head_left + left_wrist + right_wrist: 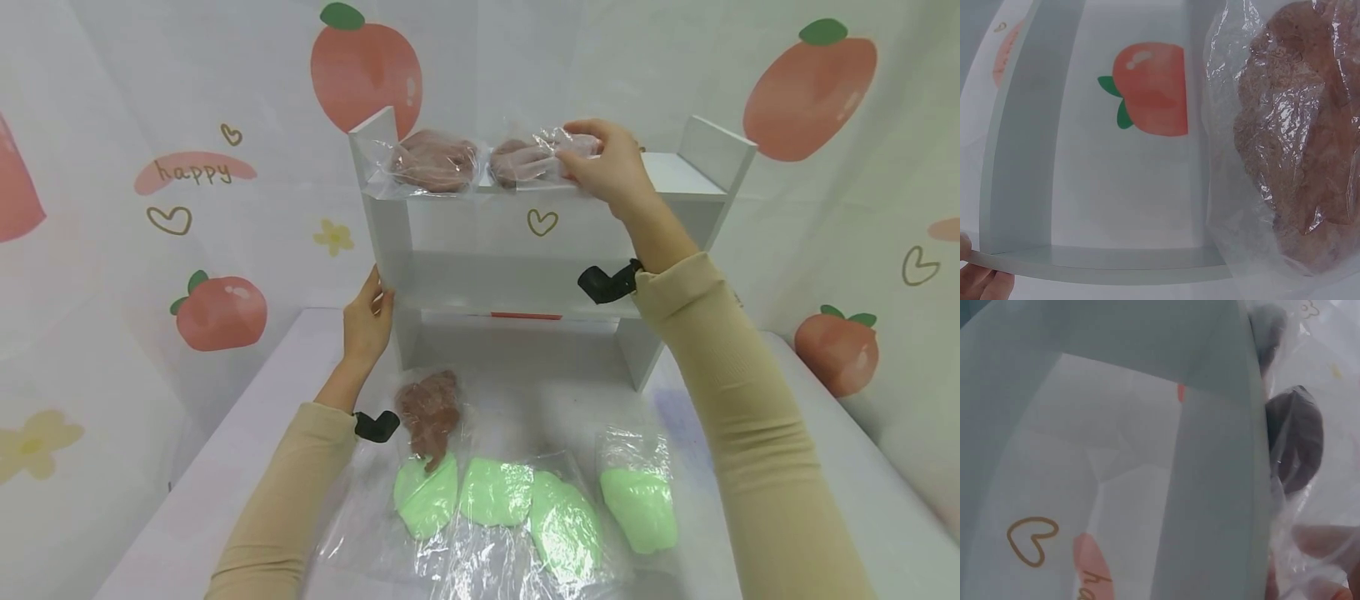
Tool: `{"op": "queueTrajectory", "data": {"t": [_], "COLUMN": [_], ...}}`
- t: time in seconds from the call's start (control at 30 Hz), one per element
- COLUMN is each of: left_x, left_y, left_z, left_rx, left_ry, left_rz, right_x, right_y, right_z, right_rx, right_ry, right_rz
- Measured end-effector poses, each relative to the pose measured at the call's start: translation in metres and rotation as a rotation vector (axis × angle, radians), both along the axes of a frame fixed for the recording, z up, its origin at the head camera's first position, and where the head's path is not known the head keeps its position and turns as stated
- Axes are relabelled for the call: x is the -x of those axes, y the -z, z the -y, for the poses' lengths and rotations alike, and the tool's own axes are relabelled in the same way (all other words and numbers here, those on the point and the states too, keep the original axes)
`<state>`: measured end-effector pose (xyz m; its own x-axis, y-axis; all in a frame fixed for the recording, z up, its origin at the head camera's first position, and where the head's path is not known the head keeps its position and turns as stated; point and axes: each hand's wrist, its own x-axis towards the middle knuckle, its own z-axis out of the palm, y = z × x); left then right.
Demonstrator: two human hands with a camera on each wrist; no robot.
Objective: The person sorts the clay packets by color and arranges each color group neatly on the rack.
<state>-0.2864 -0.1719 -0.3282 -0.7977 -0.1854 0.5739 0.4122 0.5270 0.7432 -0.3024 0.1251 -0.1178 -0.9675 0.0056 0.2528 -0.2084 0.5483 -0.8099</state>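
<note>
My right hand (611,167) pinches the end of a clear plastic bag with a brown lump (517,162) on the top board of a white shelf (386,242). To its left on that board lies another bagged brown lump (435,161). Low on the left, my left hand (367,325) grips the shelf's side panel; the left wrist view shows thumb and fingers (999,286) on either side of the edge. A third bagged brown lump (429,412) lies on the table before the shelf, large in that view. What the brown lumps are, I cannot tell.
Several bagged light green flat pieces (495,492) lie in front on the white table (187,533); one (640,508) sits apart at the right. The shelf has a middle board (525,279). A fruit-printed white cloth (285,100) hangs behind and at the sides.
</note>
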Motion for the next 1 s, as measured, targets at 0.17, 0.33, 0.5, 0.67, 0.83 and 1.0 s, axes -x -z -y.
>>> {"op": "queueTrajectory", "data": {"t": [0.17,0.33,0.5,0.67,0.83,1.0], "left_x": [0.001,0.0,0.0,0.0,0.001,0.001], "left_y": [0.0,0.0,0.0,0.001,0.001,0.002], "left_z": [0.0,0.001,0.0,0.0,0.0,0.001], "left_rx": [-0.007,-0.003,0.002,0.009,0.014,0.016], "left_ry": [0.002,0.002,-0.004,-0.01,-0.016,-0.024], "left_rz": [0.0,0.003,-0.002,-0.013,-0.021,-0.039], "right_x": [-0.008,-0.017,-0.03,-0.047,-0.066,-0.079], "right_y": [-0.006,-0.009,-0.008,0.004,0.025,0.042], "right_z": [-0.008,-0.019,-0.031,-0.039,-0.042,-0.041], "right_rx": [0.014,0.096,0.167,0.265,0.222,0.159], "right_ry": [-0.062,-0.065,-0.055,-0.1,-0.203,-0.272], "right_rz": [0.031,0.062,0.045,-0.049,-0.163,-0.197]}}
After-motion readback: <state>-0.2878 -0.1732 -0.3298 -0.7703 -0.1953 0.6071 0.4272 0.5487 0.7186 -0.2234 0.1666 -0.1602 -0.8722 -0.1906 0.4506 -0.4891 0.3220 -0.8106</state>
